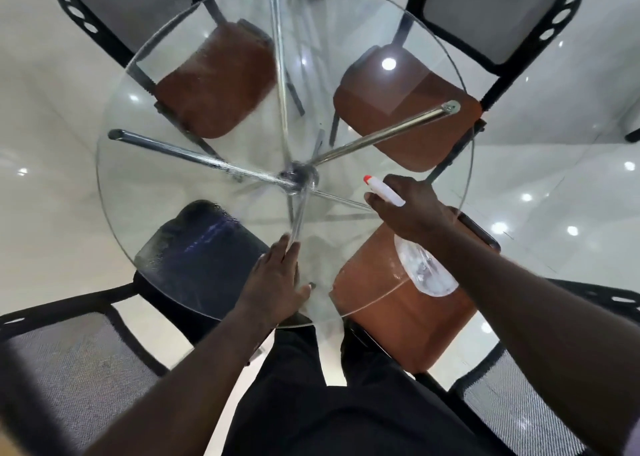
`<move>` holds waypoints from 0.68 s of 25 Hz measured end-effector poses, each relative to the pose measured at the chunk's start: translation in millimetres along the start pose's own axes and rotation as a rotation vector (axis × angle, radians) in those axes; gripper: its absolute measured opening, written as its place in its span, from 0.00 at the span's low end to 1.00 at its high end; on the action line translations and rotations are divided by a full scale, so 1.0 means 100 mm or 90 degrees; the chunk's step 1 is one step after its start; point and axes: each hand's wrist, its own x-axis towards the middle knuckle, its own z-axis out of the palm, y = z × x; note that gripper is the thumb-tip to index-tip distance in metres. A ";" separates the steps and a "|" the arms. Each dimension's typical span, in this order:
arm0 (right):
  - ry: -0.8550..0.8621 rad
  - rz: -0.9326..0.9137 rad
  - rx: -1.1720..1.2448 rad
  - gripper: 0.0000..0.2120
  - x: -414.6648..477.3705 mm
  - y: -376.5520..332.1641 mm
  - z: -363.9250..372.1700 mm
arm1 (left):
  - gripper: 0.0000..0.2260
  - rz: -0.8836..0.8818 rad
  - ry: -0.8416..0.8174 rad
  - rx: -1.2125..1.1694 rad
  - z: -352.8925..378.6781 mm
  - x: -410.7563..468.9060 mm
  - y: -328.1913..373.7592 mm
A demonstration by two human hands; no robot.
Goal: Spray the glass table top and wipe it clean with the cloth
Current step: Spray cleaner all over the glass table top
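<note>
Left hand [273,282] flat, right hand [412,206] gripping one bottle [426,272]; four chairs [138,1] [495,8] [69,369] [512,421].

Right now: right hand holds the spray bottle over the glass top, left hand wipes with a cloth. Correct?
No cloth shows in the head view: the left hand rests bare and flat on the glass table top. The right hand does hold the spray bottle over it.

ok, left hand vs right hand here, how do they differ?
The left hand rests flat on the glass table top, fingers straight, holding nothing; the right hand is curled round the spray bottle. The left hand is by the near edge; the right hand is further right, with the nozzle pointing toward the centre. Both are bare and over the glass.
</note>
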 end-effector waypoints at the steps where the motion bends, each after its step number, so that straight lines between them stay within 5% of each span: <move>1: 0.003 -0.019 -0.010 0.16 0.11 -0.14 0.07 | 0.43 -0.007 0.001 -0.005 -0.03 0.00 -0.08; 9: -0.012 -0.116 -0.017 0.13 0.70 -0.85 0.48 | 0.43 -0.035 0.001 -0.020 -0.21 0.12 -0.68; 17: 0.126 0.135 0.089 0.26 0.19 -0.21 -0.09 | 0.42 0.069 -0.021 0.014 -0.20 0.31 -0.20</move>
